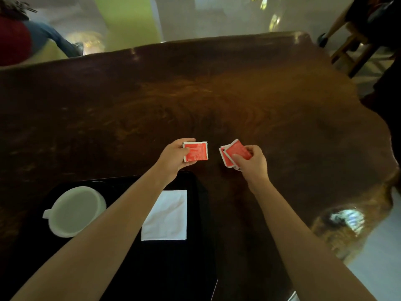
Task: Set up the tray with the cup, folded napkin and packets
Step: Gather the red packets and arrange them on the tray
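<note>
A black tray (193, 257) lies at the near left of the dark wooden table. On it stand a white cup (74, 210), seen from above with its handle to the left, and a folded white napkin (168, 216) beside it, partly under my left forearm. My left hand (173, 158) is shut on a red packet (197, 152) just beyond the tray's far edge. To the right, my right hand (252, 162) is shut on a few fanned red packets (233, 154) over the bare table.
The wooden table (217, 94) has an irregular edge curving along the right. A wooden chair (355, 46) stands at the far right, and a person in a red top and jeans (26, 40) is beyond the far left edge.
</note>
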Available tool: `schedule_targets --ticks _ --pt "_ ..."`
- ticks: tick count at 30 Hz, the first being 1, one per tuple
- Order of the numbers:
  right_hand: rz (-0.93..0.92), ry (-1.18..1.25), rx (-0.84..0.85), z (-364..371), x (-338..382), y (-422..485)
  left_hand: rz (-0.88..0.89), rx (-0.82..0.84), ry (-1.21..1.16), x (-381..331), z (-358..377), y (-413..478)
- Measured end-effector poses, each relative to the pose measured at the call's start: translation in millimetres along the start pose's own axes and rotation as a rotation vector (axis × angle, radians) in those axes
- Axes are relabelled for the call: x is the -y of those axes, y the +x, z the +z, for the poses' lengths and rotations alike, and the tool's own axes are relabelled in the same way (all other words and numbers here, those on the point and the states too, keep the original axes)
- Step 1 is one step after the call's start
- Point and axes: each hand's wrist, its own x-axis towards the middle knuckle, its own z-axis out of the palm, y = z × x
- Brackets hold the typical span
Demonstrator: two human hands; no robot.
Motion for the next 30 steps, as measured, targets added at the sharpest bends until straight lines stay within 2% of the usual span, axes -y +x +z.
schedule_targets --ticks 2,5,12,15,21,25,27,28,30 --pt "-0.035 0.134 0.095 -11 12 -18 0.003 0.051 0.001 -2 0 -11" --pt "-0.112 0.191 0.196 -17 29 -46 -0.017 0.106 -0.04 -2 -1 -32" --pt "-0.001 0.302 0.209 2 52 -104 -0.17 0.078 -0.363 10 -18 -91" --pt "0.061 0.339 0.2 17 56 -128 -0.157 0.116 -0.408 14 -31 -113" --pt "0.119 0.346 0.239 51 61 -171 -0.085 0.12 -0.662 30 -50 -152" --pt "0.077 0.324 0.274 59 68 -192 -0.075 0.099 -0.665 40 -67 -172" --pt "0.051 0.327 0.254 61 69 -201 -0.025 0.045 -0.578 42 -75 -180" --pt "-0.009 0.29 0.203 63 69 -205 0.017 -0.012 -0.522 43 -80 -184" --pt "-0.289 0.07 0.031 68 70 -218 0.087 -0.073 -0.479 42 -87 -195"
